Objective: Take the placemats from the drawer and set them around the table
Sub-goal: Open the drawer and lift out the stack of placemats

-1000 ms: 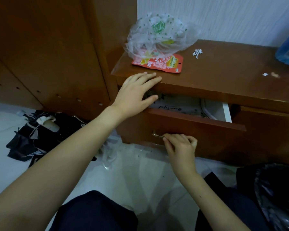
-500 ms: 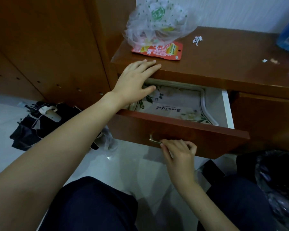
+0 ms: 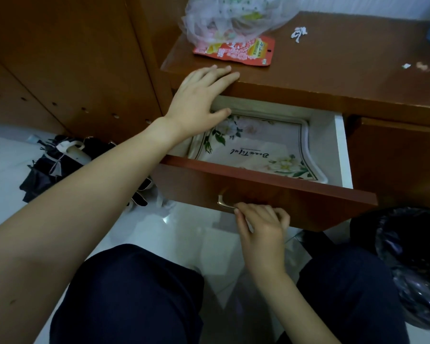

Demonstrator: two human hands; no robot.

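Observation:
The wooden drawer [image 3: 295, 197] of a low cabinet stands pulled out. Inside lies a floral placemat [image 3: 258, 147] with cursive writing on it, flat on the drawer bottom. My right hand [image 3: 261, 227] grips the brass drawer handle [image 3: 225, 203] from below, fingers curled round it. My left hand [image 3: 201, 100] rests with straight fingers on the front edge of the cabinet top [image 3: 333, 70], its thumb hanging over the drawer opening just above the placemat's far left corner.
A clear plastic bag [image 3: 229, 18] and a red snack packet [image 3: 238, 52] sit on the cabinet top. A folded black umbrella [image 3: 60, 162] lies on the white floor at left. A bin lined with a black bag [image 3: 412, 264] stands at right. My knees are below.
My right hand has pulled the drawer further out, showing most of the placemat. My left hand has stayed on the cabinet's front edge.

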